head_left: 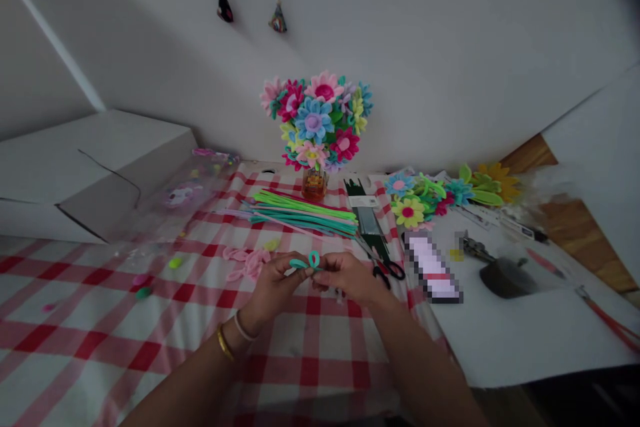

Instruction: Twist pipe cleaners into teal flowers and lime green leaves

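Observation:
Between my two hands is a teal pipe cleaner [313,259] bent into small loops. My left hand [274,287] pinches it from the left, and my right hand [349,277] closes on its right side; the fingertips nearly meet. Just left of my hands lie pink pipe-cleaner loops [247,263] and a small yellow piece [271,244]. Beyond them rests a bundle of green, teal and pink pipe cleaners [303,213]. Black-handled scissors [395,270] lie close to my right hand.
A vase [315,184] of fuzzy flowers stands by the wall. Dark green stems [367,213] lie beside it. To the right are finished flowers [409,212], a blurred-out phone [434,268], a tape roll [506,277] and pliers [607,320]. A white box [95,173] sits left.

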{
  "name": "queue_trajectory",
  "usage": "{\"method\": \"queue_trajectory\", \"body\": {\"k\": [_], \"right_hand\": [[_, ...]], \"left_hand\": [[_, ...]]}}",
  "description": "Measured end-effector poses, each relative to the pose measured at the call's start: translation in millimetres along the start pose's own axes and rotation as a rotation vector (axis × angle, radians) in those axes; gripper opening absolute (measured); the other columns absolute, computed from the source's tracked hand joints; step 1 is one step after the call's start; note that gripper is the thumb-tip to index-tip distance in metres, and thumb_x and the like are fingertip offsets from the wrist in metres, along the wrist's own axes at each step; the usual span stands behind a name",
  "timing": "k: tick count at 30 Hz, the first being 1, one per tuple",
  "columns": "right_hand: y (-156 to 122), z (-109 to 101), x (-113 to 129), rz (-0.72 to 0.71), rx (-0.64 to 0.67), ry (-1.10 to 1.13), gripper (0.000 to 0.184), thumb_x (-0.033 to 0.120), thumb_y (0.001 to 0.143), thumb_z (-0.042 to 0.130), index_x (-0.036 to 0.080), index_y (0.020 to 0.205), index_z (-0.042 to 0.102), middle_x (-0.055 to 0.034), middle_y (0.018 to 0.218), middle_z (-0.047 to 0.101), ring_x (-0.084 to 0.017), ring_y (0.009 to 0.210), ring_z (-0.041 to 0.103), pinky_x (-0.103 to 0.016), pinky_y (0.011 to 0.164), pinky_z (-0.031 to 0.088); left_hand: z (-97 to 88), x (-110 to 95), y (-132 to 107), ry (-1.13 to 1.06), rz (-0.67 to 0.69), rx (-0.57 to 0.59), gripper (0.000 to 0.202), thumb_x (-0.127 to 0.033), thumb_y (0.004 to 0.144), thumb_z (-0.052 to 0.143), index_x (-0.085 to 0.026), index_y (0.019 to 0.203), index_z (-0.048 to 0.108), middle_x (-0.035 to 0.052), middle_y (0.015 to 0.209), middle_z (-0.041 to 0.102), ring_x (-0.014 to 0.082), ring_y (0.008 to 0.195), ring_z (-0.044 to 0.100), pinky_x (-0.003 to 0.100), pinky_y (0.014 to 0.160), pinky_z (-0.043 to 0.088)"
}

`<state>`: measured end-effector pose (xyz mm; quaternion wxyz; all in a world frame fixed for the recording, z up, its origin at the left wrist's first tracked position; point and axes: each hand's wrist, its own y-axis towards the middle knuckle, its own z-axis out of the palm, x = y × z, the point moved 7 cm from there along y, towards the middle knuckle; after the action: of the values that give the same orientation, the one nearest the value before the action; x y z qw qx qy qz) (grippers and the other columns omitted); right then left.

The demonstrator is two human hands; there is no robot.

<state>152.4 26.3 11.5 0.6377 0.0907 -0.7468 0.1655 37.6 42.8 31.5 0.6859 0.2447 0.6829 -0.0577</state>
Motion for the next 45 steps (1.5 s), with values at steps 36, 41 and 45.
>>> {"method": "queue_trajectory", "body": {"k": [36, 41, 45], "right_hand": [[-2.3, -7.5, 12.8, -0.209, -0.280, -0.020, 0.024, 0.039, 0.078, 0.052, 0.019, 0.086, 0.062, -0.0048, 0.076, 0.062, -0.014, 0.067, 0.054, -0.029, 0.063, 0.042], [1.7, 6.3, -8.1, 0.109, -0.052, 0.478, 0.032, 0.044, 0.071, 0.058, 0.013, 0.079, 0.062, -0.0049, 0.071, 0.060, -0.009, 0.054, 0.050, -0.024, 0.052, 0.037], [1.4, 0.5, -1.4, 0.014, -0.106, 0.249, 0.020, 0.035, 0.068, 0.063, 0.015, 0.073, 0.062, -0.0002, 0.063, 0.056, -0.008, 0.053, 0.046, -0.024, 0.053, 0.036]], "left_hand": [[-6.4, 26.4, 0.2, -0.468, -0.295, -0.118, 0.011, -0.023, 0.064, 0.067, -0.014, 0.061, 0.061, -0.0019, 0.056, 0.054, 0.0079, 0.054, 0.045, 0.023, 0.056, 0.035], [-9.7, 19.2, 0.4, -0.354, -0.272, -0.110, 0.012, -0.025, 0.065, 0.067, -0.015, 0.066, 0.062, -0.0004, 0.064, 0.060, 0.0101, 0.061, 0.050, 0.024, 0.062, 0.038], [-11.1, 18.5, 0.4, -0.277, -0.258, -0.132, 0.013, -0.025, 0.063, 0.068, -0.015, 0.063, 0.060, -0.0020, 0.060, 0.057, 0.0090, 0.058, 0.048, 0.023, 0.059, 0.037]]}}
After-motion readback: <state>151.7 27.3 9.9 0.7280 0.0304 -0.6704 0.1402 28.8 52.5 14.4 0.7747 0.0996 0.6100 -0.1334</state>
